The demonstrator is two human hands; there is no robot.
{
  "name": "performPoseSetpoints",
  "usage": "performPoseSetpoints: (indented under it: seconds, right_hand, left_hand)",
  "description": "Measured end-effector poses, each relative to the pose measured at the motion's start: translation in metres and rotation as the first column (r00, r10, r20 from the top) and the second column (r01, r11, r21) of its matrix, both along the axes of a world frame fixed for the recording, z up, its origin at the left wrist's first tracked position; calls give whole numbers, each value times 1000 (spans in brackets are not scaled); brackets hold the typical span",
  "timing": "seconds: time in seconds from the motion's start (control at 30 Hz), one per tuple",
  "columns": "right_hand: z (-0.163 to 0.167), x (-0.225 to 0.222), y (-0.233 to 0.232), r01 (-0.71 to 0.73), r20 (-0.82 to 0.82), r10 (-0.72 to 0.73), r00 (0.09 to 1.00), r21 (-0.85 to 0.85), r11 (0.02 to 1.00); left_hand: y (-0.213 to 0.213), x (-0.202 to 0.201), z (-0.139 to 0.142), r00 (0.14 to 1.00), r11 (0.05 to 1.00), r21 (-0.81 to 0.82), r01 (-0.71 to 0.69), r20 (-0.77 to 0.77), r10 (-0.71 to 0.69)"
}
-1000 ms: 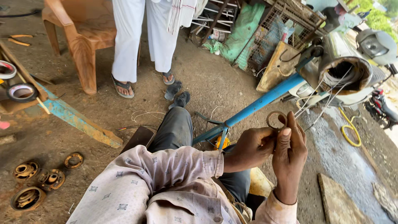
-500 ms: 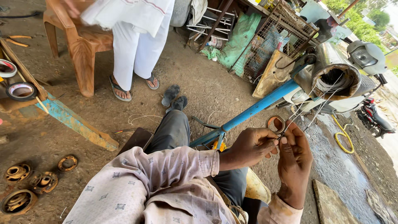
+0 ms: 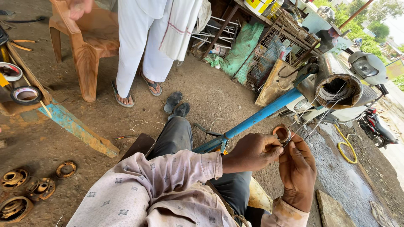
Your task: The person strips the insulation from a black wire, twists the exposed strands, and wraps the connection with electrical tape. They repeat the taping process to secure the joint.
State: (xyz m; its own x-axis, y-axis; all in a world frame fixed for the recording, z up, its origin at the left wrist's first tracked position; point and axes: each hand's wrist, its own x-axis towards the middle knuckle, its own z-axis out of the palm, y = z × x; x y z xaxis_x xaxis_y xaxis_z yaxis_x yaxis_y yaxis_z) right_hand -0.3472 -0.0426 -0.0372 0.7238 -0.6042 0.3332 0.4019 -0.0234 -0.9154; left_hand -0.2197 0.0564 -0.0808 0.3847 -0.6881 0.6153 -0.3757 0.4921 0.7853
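Above the person's lap, a small ring-shaped roll of tape [image 3: 281, 133] was pinched between the left hand [image 3: 253, 151] and right hand [image 3: 298, 170], both grips clamped on it, thin wires [image 3: 313, 120] running from it to a metal cylinder [image 3: 338, 84] on a blue pole [image 3: 261, 115]. Beyond lay the dirt floor [image 3: 202, 96], rusty round metal parts [image 3: 29, 189], tape rolls [image 3: 19, 84], an orange plastic chair [image 3: 86, 46], a wire cage [image 3: 277, 46], a parked scooter [image 3: 370, 96].

Soft shaded daylight, overexposed sky upper right, wide-angle edge bending, sharp focus.
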Motion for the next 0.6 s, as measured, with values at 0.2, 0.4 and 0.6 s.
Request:
performPoseSetpoints:
  seconds: [0.2,0.4,0.6]
  right_hand:
    - [-10,-2,-9,-39,70,41,997,-33,999]
    - [-16,-5,-16,-46,-44,38,998,-182,982]
    - [-17,-7,-22,33,-135,-85,987,-352,935]
  left_hand:
    - [-7,2,-4,998,998,-8,63,-20,-64]
    - [-12,3,-5,978,983,4,183,-105,-181]
    - [-9,7,-1,986,987,-18,157,-60,-158]
